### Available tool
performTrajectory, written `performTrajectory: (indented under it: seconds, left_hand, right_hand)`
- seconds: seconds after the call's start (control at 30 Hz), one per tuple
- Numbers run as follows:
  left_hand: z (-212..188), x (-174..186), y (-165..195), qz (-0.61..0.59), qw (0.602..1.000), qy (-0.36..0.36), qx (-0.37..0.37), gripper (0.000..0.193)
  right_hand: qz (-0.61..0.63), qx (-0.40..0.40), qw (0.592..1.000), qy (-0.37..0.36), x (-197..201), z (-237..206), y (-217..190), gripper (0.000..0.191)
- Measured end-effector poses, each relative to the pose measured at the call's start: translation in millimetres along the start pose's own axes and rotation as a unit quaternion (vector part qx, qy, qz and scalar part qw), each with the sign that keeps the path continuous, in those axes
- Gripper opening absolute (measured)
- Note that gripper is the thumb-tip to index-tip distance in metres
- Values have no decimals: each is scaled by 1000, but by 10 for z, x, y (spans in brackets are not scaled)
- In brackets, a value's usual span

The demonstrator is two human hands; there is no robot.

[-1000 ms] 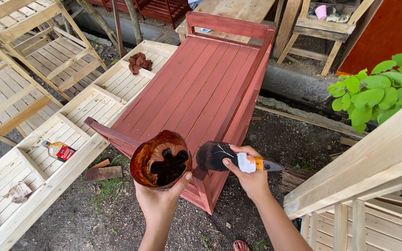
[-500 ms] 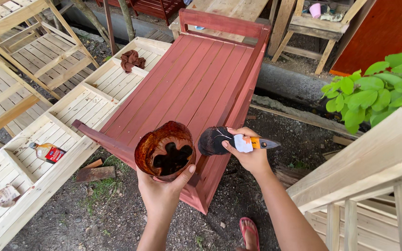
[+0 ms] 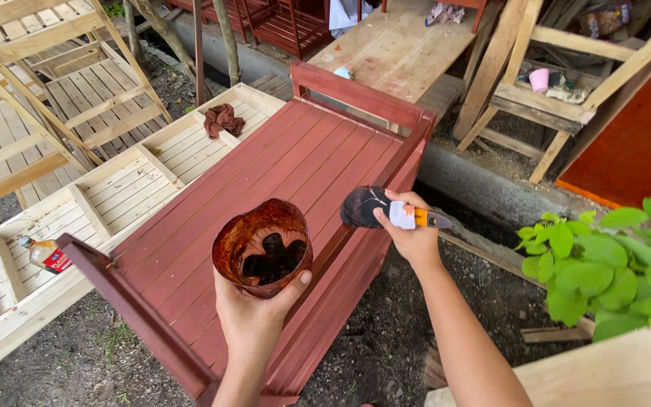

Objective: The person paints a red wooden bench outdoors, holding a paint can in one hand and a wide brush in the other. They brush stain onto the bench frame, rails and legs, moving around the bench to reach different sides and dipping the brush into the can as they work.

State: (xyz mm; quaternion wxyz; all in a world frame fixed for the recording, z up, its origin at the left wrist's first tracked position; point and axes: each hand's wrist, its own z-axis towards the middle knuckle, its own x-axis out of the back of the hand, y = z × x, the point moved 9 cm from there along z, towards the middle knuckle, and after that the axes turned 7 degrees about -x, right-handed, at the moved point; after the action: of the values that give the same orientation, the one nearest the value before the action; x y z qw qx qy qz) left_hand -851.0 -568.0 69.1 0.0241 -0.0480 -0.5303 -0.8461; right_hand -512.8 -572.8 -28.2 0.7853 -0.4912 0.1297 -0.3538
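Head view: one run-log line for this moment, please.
left hand: holds stain-smeared cup | right hand: holds dark-bristled paintbrush | below: red-stained slatted wooden frame

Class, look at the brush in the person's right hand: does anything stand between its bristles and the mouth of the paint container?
Nothing visible does. The brush in the right hand sits beside the open paint container held by the left hand, only air between.
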Motion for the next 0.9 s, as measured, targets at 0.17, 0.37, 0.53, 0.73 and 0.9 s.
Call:
performTrajectory:
  seconds: [0.17, 0.37, 0.53, 0.73, 0.9]
  left_hand:
    - [162, -637, 3, -11, 1000, 11, 10, 82]
    - [233, -1063, -40, 16, 1000, 19, 19, 83]
    - [240, -1187, -64, 30, 999, 18, 28, 84]
    - [221, -1186, -129, 54, 998, 7, 40, 87]
    - [149, -1026, -117, 59, 998, -7, 36, 86]
  right_hand:
    - [30, 28, 999, 1, 390, 806, 387, 30]
    - [12, 50, 998, 48, 828, 1548, 632, 41]
    - [71, -153, 977, 128, 1142, 1857, 969, 59]
    - [174, -178, 940, 235, 1342, 1211, 1206, 59]
    - [-20, -70, 982, 174, 816, 653, 881, 46]
